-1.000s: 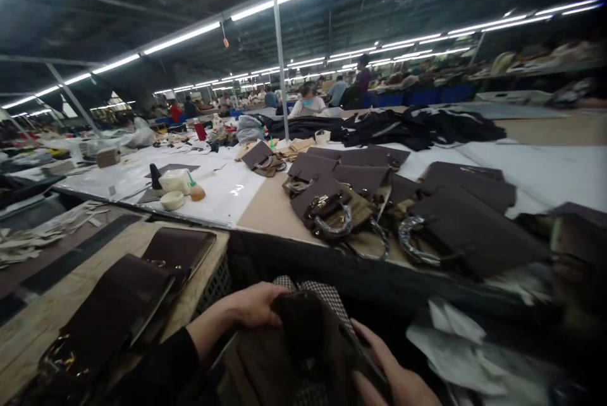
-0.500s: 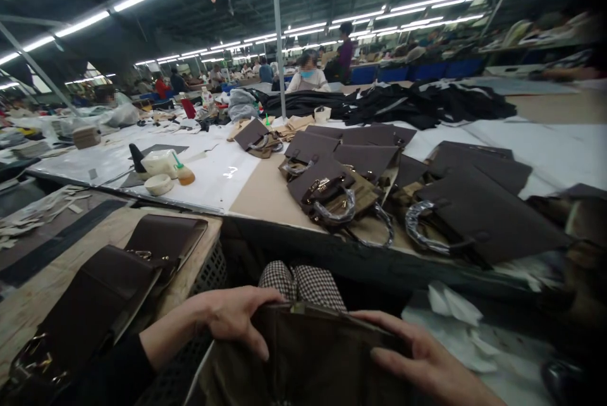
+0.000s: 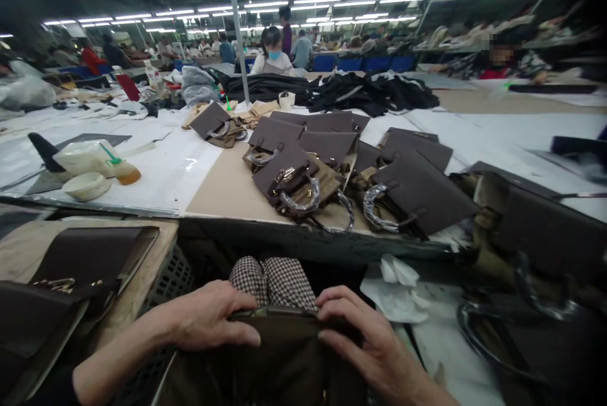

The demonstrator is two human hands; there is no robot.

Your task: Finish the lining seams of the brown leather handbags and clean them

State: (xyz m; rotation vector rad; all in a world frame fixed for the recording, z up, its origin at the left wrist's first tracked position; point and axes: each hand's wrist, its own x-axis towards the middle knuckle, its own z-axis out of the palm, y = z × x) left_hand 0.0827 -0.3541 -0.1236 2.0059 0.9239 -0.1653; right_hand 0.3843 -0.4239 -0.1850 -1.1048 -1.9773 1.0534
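Brown bag (image 3: 284, 362) gripped at top edge by both hands.

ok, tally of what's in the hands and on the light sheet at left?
Brown bag held by left hand and right hand: 1
Glue bottle, green nozzle: 1
White round dish: 1
Black cone: 1
Total: 4

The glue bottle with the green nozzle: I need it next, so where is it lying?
In the head view the glue bottle lies on its side at the left of the long worktable, beside a small white bowl, well beyond both hands.
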